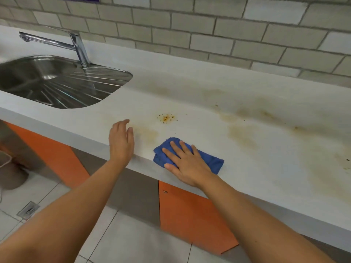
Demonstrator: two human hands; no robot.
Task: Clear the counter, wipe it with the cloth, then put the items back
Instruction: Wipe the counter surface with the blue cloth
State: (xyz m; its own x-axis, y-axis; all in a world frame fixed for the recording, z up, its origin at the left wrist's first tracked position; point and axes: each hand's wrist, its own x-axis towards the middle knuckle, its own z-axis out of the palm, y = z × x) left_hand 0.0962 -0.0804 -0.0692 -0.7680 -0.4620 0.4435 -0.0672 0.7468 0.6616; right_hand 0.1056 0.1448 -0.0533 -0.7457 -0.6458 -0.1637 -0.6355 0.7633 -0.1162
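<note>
Cloth first: it's the blue one, folded up, lying on the white counter right at the front edge. Our right hand lies flat on top of it, fingers straight and fanned out, pressing down rather than grabbing, with the thumb along the cloth's near side. Our left hand is just to the left, apart from the cloth, over the counter's front edge. Its fingers are straight and close together with nothing in them, and we can't tell whether it's actually touching the surface.

Just past the cloth there's a small cluster of orange-brown specks, and yellowish stains smear across the counter off to the right. The steel sink and its faucet sit at the far left, with a grey tiled wall behind. Orange cabinet doors show under the counter.
</note>
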